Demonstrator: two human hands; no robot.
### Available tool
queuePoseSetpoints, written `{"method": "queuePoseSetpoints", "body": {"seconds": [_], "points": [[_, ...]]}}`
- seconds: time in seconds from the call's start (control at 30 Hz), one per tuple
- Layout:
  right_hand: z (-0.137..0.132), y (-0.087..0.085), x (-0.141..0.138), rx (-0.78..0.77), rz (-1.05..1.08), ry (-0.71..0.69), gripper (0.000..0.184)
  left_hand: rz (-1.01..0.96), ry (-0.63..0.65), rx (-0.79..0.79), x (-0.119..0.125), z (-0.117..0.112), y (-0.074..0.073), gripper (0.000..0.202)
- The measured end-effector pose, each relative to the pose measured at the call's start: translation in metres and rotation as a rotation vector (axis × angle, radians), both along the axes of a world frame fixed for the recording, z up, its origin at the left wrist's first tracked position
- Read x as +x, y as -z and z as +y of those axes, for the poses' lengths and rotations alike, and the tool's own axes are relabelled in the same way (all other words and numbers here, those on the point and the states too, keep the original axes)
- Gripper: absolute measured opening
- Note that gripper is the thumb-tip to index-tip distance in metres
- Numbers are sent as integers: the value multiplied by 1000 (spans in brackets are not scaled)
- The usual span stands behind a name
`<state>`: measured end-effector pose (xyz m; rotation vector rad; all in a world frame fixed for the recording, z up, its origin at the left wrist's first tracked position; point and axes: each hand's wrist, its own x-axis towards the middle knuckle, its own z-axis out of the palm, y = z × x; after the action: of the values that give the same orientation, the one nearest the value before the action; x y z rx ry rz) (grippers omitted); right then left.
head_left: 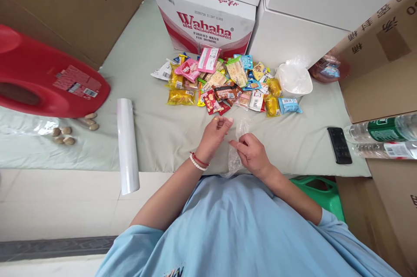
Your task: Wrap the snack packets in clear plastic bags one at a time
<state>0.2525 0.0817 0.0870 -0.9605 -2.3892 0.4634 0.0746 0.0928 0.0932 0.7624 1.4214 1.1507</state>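
Observation:
My right hand is closed on a clear plastic bag, which hangs down towards my lap and also shows above the fingers. To its left, my left hand has thumb and fingers drawn together in a pinch. Whatever may be between those fingertips is too small to make out. A red and a white bracelet circle the left wrist. Just beyond both hands lies a heap of small wrapped snacks in pink, yellow, blue, brown and red packets.
A white bowl stands right of the snacks, a Wahaha carton behind them. At left are a plastic roll, a red jug and several brown nut-like pieces. A phone and two bottles lie at right.

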Motion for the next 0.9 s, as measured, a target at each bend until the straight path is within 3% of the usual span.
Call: {"method": "queuePoseSetpoints", "body": {"seconds": [0.1, 0.2, 0.27, 0.33, 0.4, 0.47, 0.57, 0.63, 0.77, 0.9], "points": [[-3, 0, -4, -10, 9, -38, 34, -5, 87, 22, 9, 3, 12, 42], [-3, -7, 0, -125, 111, -61, 34, -186, 48, 49, 11, 2, 19, 30], [3, -14, 7, -211, 224, 66, 31, -398, 5, 25, 5, 0, 17, 27], [13, -18, 17, -283, 364, 293, 29, -596, 1, -12, -4, -1, 11, 26], [27, -17, 25, -451, 531, 471, 34, -725, 34, -39, -13, -1, 6, 22], [40, -13, 28, -739, 688, 510, 46, -790, 84, -51, -20, 0, 2, 19], [49, -5, 27, -1125, 795, 368, 64, -801, 147, -73, -27, 5, 4, 19], [50, -2, 23, -1236, 795, 268, 67, -759, 158, -83, -30, 8, 8, 19], [47, 4, 17, -1207, 768, 259, 52, -600, 188, -66, -39, 13, 18, 28], [47, 10, 12, -946, 669, 367, 37, -242, 51, 22, -44, 17, 32, 27]]}}
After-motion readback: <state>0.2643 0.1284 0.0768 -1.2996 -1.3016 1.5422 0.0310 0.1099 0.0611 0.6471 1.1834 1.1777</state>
